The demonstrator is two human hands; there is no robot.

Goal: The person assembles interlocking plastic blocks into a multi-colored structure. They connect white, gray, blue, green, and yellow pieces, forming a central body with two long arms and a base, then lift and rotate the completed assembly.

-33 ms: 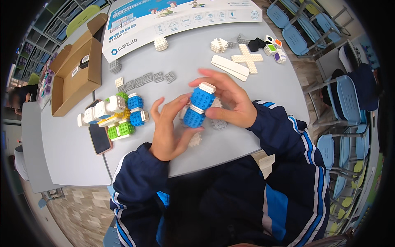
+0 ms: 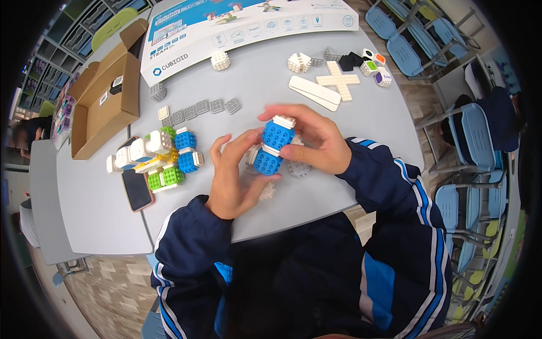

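Studded, rounded blue plastic cubes (image 2: 278, 135), white-jointed | clamped between left fingers (image 2: 236, 151) and right fingers (image 2: 306, 117) | smooth grey bench (image 2: 322, 198) strewn with blocks (image 2: 220, 61) | wood-patterned floor (image 2: 107, 288), blue chairs (image 2: 477, 135)

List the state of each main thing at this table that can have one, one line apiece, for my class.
Blue blocks, joined, held in the right grip
Multicoloured build, assembled
Cardboard box, open
Large printed box, cut off by the picture edge; open or closed, cannot tell
Phone, screen dark, partly covered
Grey square tiles, loose, in a row
White cross plate, lying flat
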